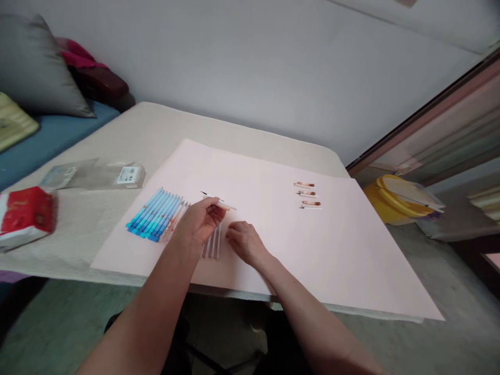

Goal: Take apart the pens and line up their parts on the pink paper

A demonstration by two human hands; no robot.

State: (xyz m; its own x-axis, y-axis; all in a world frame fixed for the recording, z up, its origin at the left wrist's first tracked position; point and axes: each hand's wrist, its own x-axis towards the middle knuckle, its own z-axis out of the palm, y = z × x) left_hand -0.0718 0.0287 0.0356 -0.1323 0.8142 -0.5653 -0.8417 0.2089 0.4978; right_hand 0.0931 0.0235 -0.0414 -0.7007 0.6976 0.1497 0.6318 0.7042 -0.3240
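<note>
We pinch a slim white rod with a dark tip (207,195) and a short peach-coloured cylinder (223,206) together in the fingertips of our left hand (203,221), just above a large pale pink sheet (265,187) on the table. Our right hand (246,242) hangs apart from it, its fingers loosely curled; we cannot tell whether they hold anything.

To handle these pieces well, we judge that a light pinch serves better than a squeeze, since such thin parts could roll or slip. We should keep the dark tip clear of our skin and of the sheet, and use the right fingertips to steady the far end.

Counting, we find one rod and one cylinder in the left hand. Beneath our hands lie at least four straight translucent white sticks (213,247), some perhaps hidden. To the left is a row of slender blue pens (150,216), too tightly packed to count surely, with several brown-and-cream pens (172,224) beside them, partly behind our forearm. Well apart on the right, we count three short brown-and-cream patterned barrels (311,203), with slim white rods alongside. Farther left sits one red-and-white soft package (27,213).
</note>
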